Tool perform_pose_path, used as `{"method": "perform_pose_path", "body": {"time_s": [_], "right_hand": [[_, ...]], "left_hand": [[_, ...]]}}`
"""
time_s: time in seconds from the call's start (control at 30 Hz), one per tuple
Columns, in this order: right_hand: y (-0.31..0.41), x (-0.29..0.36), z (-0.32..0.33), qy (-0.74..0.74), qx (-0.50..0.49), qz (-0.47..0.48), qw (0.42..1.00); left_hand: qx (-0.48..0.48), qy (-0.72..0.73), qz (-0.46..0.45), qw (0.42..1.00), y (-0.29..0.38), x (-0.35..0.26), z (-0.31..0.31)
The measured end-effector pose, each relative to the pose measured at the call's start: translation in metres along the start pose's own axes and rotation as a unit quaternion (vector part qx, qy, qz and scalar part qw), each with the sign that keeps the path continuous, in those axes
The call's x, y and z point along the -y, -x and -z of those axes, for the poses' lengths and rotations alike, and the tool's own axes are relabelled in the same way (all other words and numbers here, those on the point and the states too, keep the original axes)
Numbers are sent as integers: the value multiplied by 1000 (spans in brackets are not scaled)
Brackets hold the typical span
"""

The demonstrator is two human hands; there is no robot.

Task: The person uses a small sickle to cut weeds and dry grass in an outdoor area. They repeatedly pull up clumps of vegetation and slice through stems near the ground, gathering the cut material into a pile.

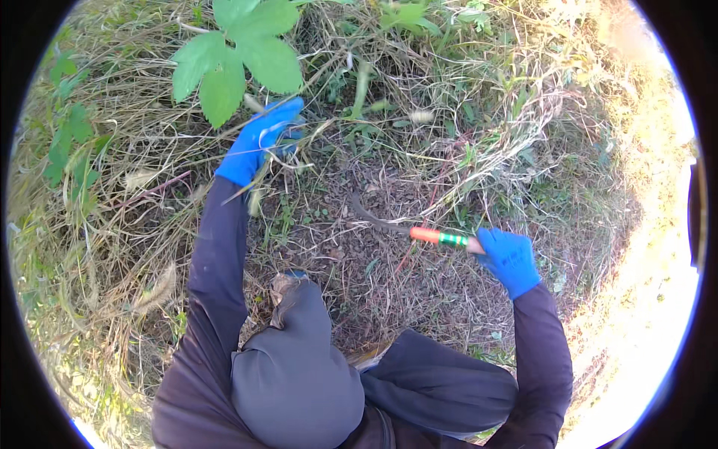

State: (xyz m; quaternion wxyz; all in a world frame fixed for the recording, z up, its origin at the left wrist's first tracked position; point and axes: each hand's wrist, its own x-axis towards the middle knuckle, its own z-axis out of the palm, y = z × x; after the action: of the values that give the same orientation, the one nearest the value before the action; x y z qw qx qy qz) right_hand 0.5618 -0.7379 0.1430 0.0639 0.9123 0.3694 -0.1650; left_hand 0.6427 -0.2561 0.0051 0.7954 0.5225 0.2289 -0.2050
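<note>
My right hand (509,261), in a blue glove, grips the end of a sickle's handle (440,237), which has orange and green bands. The dark curved blade (367,214) points left, low over the soil and cut stalks; whether it touches the ground is unclear. My left hand (255,143), also in a blue glove, reaches forward into dry grass (151,106) on the left. Thin stems cross over the glove and its fingers are partly hidden, so I cannot tell how firmly it holds any grass. Broad green lobed leaves (238,56) hang just beyond it.
My bent knees (297,387) and a shoe (286,289) are close below the work area. Bare soil with litter (348,252) lies between my hands. Bent pale stalks (505,151) lean at the upper right. Seed heads (157,289) stand on the left, and bright sunlit ground (634,331) on the right.
</note>
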Motion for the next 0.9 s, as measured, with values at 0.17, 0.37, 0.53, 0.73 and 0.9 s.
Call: {"method": "perform_pose_path", "body": {"time_s": [0.17,0.37,0.53,0.73,0.9], "right_hand": [[-133,-99,5,120,-72,-25,990],[-190,-184,184,224,-65,-360,903],[-181,-174,143,8,-52,-336,941],[-152,-66,61,-132,-226,-318,911],[-71,24,24,-121,-118,-242,955]], "left_hand": [[27,-267,-38,962,84,-9,-9],[27,-238,-114,964,115,-24,-25],[-40,-168,-141,975,100,-18,-27],[-8,-164,-146,976,82,12,-37],[-162,-59,-138,975,57,22,-15]]}}
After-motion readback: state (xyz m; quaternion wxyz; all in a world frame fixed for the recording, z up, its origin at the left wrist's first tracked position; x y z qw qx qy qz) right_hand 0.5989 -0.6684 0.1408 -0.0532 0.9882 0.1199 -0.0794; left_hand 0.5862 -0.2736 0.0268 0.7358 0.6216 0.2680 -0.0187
